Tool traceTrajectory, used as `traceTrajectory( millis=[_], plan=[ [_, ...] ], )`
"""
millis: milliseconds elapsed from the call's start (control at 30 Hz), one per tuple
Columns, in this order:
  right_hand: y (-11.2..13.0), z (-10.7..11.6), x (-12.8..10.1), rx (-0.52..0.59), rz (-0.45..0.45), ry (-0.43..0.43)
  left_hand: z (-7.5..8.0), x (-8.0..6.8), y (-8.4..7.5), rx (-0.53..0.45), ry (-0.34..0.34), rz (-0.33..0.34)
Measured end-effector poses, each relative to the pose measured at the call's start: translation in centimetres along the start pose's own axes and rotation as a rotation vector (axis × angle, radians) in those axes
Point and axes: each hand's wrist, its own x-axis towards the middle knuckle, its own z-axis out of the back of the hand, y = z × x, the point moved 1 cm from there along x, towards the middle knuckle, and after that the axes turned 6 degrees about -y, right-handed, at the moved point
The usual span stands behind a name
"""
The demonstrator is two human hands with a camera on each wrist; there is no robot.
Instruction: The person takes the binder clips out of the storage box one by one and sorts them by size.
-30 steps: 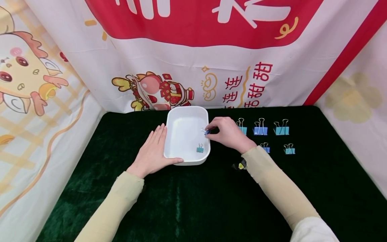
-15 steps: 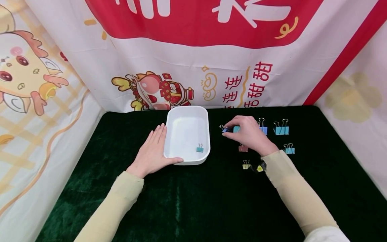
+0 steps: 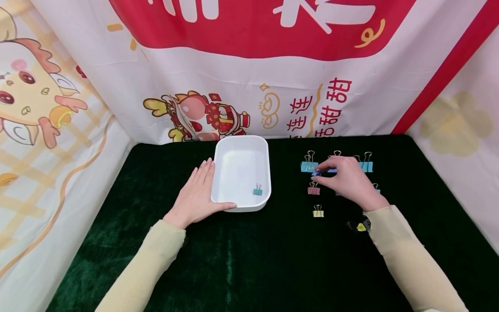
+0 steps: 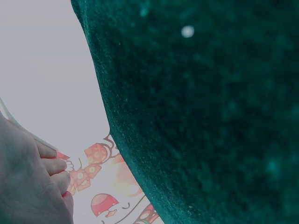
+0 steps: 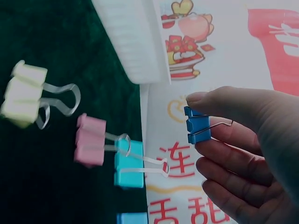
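From the head view I have the right hand [image 3: 348, 180] out over the rows of binder clips on the green counter [image 3: 249, 260], its grip pinching a small blue clip [image 3: 316, 173] just beside the large teal clip [image 3: 309, 166] and above the pink clip [image 3: 313, 190]; I judge this the carrying step, with the clip off the cloth. The left hand [image 3: 196, 195] lies flat with straight fingers against the near left wall of the white tray [image 3: 218, 173], thumb along its front rim, holding nothing; one small teal clip [image 3: 257, 191] already lies inside. The yellow clip [image 3: 318, 212] sits nearer me. The left wrist view shows only cloth, the banner and fingertips (no help there). In the right wrist view, thumb and forefinger clamp the blue clip [image 5: 197, 125] by its wire handle, body hanging free. A next move would need a clean lift past the neighbouring clips, whose handles stick up close by.
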Motion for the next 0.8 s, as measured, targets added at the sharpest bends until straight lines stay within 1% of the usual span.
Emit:
traceTrajectory(
  millis=[433, 667, 800],
  plan=[
    [-2.3, 1.8, -4.5, -0.063, -0.121, -0.016, 0.1, -0.1, -0.1, 0.003, -0.005, -0.018],
    [-3.7, 2.3, -6.7, -0.086, -0.150, -0.041, 0.1, -0.1, 0.1, 0.009, 0.002, -0.018],
    [-4.4, 2.3, -7.7, -0.103, -0.175, -0.031, 0.0, 0.0, 0.1, 0.004, 0.008, -0.009]
  ],
)
